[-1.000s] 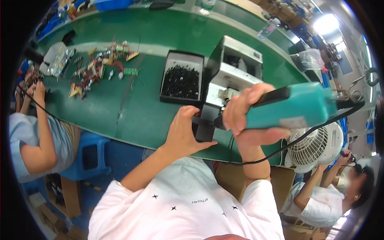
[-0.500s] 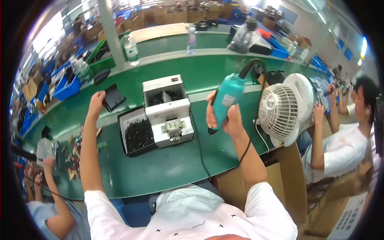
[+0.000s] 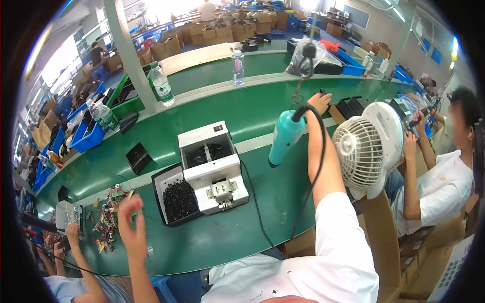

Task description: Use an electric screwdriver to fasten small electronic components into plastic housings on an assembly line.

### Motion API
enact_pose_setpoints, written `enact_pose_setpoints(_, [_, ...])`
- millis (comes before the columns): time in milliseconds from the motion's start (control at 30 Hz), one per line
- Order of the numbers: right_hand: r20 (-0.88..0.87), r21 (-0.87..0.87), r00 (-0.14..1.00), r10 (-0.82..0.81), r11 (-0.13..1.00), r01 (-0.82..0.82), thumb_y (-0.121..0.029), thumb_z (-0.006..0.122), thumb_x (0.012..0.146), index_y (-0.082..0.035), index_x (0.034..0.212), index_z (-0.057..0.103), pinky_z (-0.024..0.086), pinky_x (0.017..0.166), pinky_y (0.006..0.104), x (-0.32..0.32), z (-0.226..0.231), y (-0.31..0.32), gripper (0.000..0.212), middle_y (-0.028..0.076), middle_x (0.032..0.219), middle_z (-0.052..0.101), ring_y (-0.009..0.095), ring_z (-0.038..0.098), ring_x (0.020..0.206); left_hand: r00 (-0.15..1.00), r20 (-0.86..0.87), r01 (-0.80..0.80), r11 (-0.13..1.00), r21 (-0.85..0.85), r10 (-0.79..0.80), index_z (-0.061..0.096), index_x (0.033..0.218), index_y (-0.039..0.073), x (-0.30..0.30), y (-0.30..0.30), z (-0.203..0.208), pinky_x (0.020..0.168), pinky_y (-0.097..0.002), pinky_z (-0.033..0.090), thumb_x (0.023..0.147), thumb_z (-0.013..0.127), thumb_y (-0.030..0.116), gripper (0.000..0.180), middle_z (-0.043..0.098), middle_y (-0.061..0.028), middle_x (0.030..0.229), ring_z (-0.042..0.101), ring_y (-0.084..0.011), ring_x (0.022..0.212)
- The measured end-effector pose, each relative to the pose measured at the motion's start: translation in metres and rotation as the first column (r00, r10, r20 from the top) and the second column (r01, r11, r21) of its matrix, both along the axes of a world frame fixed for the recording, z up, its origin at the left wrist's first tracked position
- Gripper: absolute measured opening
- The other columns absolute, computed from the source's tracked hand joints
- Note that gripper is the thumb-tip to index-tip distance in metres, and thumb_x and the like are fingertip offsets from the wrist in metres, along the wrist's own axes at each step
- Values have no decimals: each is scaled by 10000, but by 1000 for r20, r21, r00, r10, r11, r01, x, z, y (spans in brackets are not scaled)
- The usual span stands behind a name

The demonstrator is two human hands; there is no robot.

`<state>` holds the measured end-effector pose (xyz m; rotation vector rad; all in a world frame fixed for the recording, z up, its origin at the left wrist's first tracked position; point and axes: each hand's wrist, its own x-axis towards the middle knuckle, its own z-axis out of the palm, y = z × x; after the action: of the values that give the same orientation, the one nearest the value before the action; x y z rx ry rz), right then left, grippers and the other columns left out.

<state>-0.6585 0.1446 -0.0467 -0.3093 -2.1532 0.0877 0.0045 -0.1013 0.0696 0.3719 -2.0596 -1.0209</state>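
Observation:
My left hand [image 3: 132,219], slightly blurred, is raised over the green bench with its fingers apart and nothing in them. It is near a pile of small circuit boards with wires [image 3: 111,214]. My right hand [image 3: 320,103] reaches far forward and grips a black plastic piece [image 3: 327,105], mostly hidden by the fingers. Black plastic housings [image 3: 352,107] are stacked just right of it. A teal electric screwdriver [image 3: 286,137] hangs on its cord left of my right forearm. A black plastic cover [image 3: 138,158] lies tilted on the bench at left.
A white machine [image 3: 214,169] with an open top stands mid-bench, beside a tray of small black parts [image 3: 179,201]. At right is a white fan [image 3: 359,149]. Bottles [image 3: 161,86] stand along the ledge. Co-workers sit on both sides; one person's arm [image 3: 410,156] shows at right.
My right hand has let go of the screwdriver, which now hangs, and has moved forward to the black parts. My left hand has released the black cover and come back toward me.

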Motion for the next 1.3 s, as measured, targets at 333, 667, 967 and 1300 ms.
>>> enact_pose_setpoints(333, [-34,-415,603,797,537,-734,-122,547,880,-4,1024,572,477,761,338,99,88,-68,188,100,929,661,241,624,811,964,25,261,962,86,-264,602,945,0,12,36,17,805,-315,457,746,514,-52,224,614,-124,987,558,-223,861])
enact_pose_setpoints(667, [-455,-124,-609,650,-723,-680,118,608,718,-2,958,579,469,768,268,354,169,-109,269,92,878,638,207,613,797,823,-496,541,647,538,-276,640,1065,-39,-133,59,67,831,-220,460,918,585,210,294,676,-82,966,606,-112,878])
enact_pose_setpoints(967, [-121,92,-526,842,-518,-851,77,642,696,-7,977,602,446,822,309,390,179,-100,295,111,984,607,214,563,891,739,-630,645,523,557,-239,633,960,-16,-130,47,52,869,-276,473,944,545,228,261,654,-98,948,611,-166,905])
enact_pose_setpoints(1300, [-568,-309,-556,607,-784,-539,-54,629,800,-24,1141,514,441,770,276,387,172,-109,361,80,1034,551,176,535,833,603,-771,770,-99,630,-205,560,847,14,-138,15,48,840,-281,476,946,524,205,218,588,-66,823,602,-189,875])
